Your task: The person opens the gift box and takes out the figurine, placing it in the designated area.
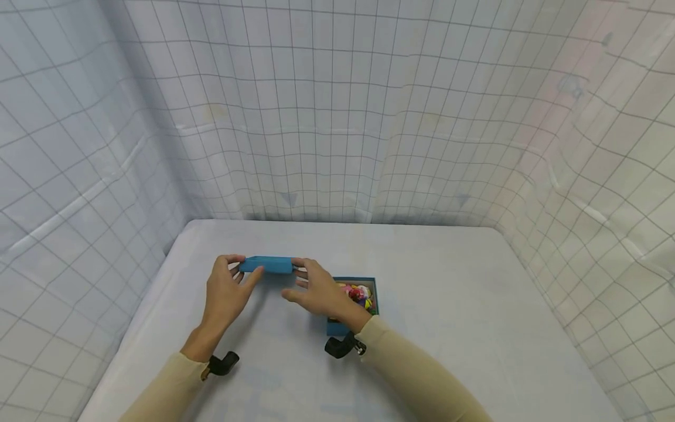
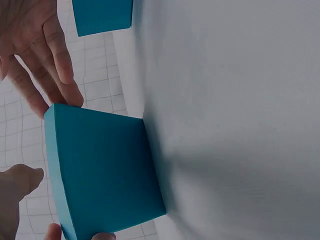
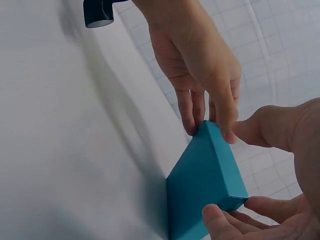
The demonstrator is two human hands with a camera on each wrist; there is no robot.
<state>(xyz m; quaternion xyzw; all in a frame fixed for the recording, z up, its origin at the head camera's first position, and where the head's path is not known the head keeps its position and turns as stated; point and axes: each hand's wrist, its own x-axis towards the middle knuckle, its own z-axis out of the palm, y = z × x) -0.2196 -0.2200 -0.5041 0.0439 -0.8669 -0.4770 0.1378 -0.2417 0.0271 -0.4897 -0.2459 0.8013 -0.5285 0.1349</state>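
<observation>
A flat blue box lid (image 1: 269, 266) is held just off the white table, tilted on edge in the wrist views. My left hand (image 1: 224, 290) grips its left end, the thumb on the near side and fingers behind. At the right end, my right hand (image 1: 321, 288) touches the lid with nearly straight fingertips, its thumb standing apart. Partly behind that hand and forearm sits an open blue box (image 1: 337, 329) with small colourful items (image 1: 361, 294) inside; their kind is too small to tell. One side of the box (image 2: 102, 17) shows in the left wrist view.
A white cloth covers the table (image 1: 448, 305). Grid-patterned white curtains (image 1: 337, 117) enclose the back and both sides. Black camera mounts (image 1: 224, 363) are strapped to both wrists, the right one close to the box's near side.
</observation>
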